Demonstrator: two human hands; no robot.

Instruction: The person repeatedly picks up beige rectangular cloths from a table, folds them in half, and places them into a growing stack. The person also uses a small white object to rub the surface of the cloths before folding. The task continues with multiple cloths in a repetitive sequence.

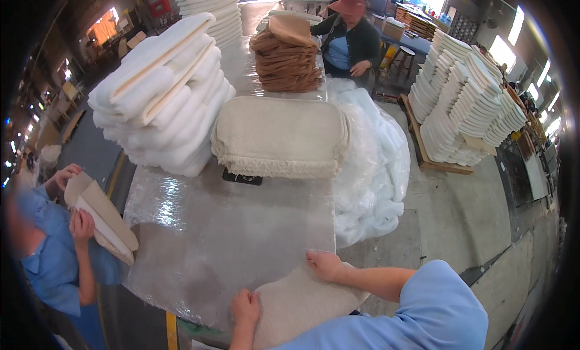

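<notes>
At the table's near edge, my left hand [246,306] and my right hand [326,266] are closed on the upper corners of a beige cushion cover [299,298]. The cover hangs between them against my body, its lower part cut off by the frame and my sleeve. Further up the table lies a stack of similar beige fabric covers [281,129], with a dark flat object [241,178] partly under its front edge. What may be inside the held cover is hidden.
White padded cushions [163,102] are piled on the table's [229,241] left, brown covers [287,63] behind. Clear plastic film [374,163] hangs off the right side. A co-worker [66,247] at left handles a beige cover; another person [350,42] stands behind. Pallet stacks [468,102] are right.
</notes>
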